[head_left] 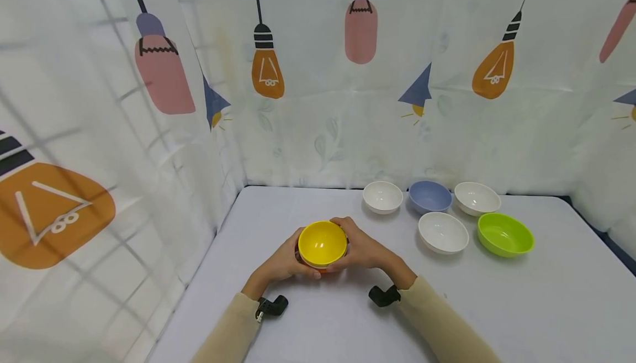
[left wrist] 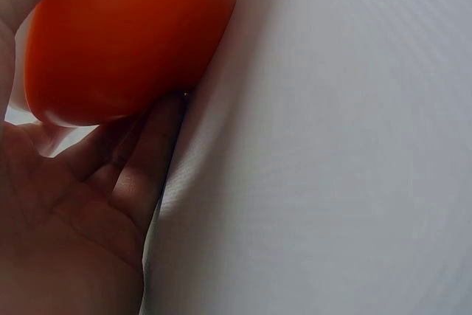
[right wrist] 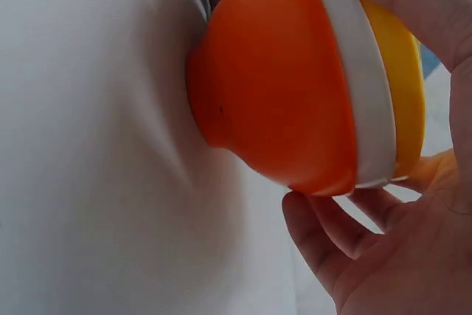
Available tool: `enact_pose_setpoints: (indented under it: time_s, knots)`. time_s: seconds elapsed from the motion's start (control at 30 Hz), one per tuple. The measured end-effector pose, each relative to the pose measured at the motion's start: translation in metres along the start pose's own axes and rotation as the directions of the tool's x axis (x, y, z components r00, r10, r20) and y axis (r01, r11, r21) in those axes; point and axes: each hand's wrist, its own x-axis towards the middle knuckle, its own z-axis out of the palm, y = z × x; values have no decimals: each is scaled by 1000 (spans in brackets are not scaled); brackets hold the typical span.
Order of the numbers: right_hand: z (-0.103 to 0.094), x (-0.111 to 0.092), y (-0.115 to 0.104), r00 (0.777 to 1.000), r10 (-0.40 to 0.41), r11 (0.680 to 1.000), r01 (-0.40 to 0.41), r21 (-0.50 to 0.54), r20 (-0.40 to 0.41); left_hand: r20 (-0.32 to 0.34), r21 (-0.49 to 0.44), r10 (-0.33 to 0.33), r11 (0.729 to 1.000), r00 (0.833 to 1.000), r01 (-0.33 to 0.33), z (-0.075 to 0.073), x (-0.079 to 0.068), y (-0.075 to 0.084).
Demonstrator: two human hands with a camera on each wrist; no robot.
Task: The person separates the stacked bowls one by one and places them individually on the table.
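Three nested bowls form a stack in the middle of the head view. On top is a yellow bowl (head_left: 322, 242); the right wrist view shows a white bowl (right wrist: 361, 79) under it and an orange bowl (right wrist: 280, 86) at the bottom, its foot against the white tabletop. My left hand (head_left: 284, 261) holds the stack from the left. From the right, my right hand (head_left: 365, 248) grips it, thumb on the near side and fingers round the far side. In the left wrist view, the orange bowl hides most of the other two.
At the back right of the white table (head_left: 397, 324) stand a white bowl (head_left: 382, 197), a blue bowl (head_left: 429, 196), a second white bowl (head_left: 477, 198), a third white bowl (head_left: 443, 232) and a green bowl (head_left: 505, 234). A patterned curtain (head_left: 308, 131) hangs behind and at the sides.
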Motion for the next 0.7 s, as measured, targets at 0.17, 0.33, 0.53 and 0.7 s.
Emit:
enact_pose_setpoints:
  time_s: [0.17,0.33,0.53,0.7]
  knots:
    - [5,1,-1,1000,11,1000,-11,13,-25,-18,11,-9,1000,1000,9,1,-2,7]
    - [7,0,-1,998,1,1000,-1,3,-56,-22,11,-19,1000,1000,20,2,-2,9]
    - [7,-1,0,996,-19,1000,18,-13,-85,-14,27,4,1000,1000,-3,1,0,2]
    - [7,-1,2,993,-39,999,36,-31,-111,-11,22,11,1000,1000,-11,0,0,1]
